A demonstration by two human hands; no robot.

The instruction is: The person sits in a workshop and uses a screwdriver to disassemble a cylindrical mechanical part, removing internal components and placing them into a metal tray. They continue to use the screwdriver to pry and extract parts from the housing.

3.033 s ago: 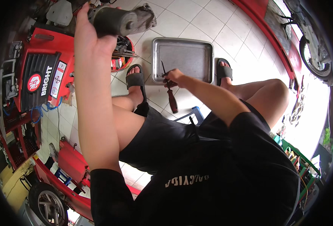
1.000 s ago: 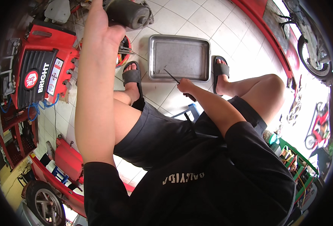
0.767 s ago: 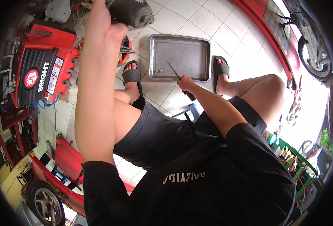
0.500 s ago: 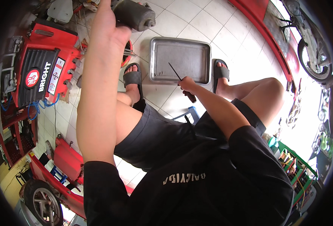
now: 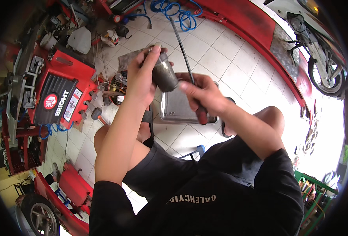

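Note:
My left hand (image 5: pixel 141 76) grips a dark, worn cylindrical motor (image 5: pixel 166 76), tilted above the tray, with my fingers around its upper end. A long screwdriver (image 5: pixel 182 45) is in my right hand (image 5: pixel 206 94). Its thin shaft points up and away past the motor, while the dark red handle sticks out below my fist. My right thumb and fingers come close to the motor's lower end; whether they touch it I cannot tell. Beneath both hands a shallow metal tray (image 5: pixel 164 119) lies on the floor, partly hidden, with a few tiny parts in its near left corner.
At the left is a red machine (image 5: pixel 44 84) with a black panel. A round container (image 5: pixel 111 87) of tools and parts stands by the tray. Blue hose (image 5: pixel 189 24) coils at the far side, near a red lift frame (image 5: pixel 256 31). A motorcycle (image 5: pixel 317 59) stands at right.
The motor has come from the upper left to in front of me, now more upright. My right hand has risen with the screwdriver to beside it. The view has shifted, showing more floor ahead.

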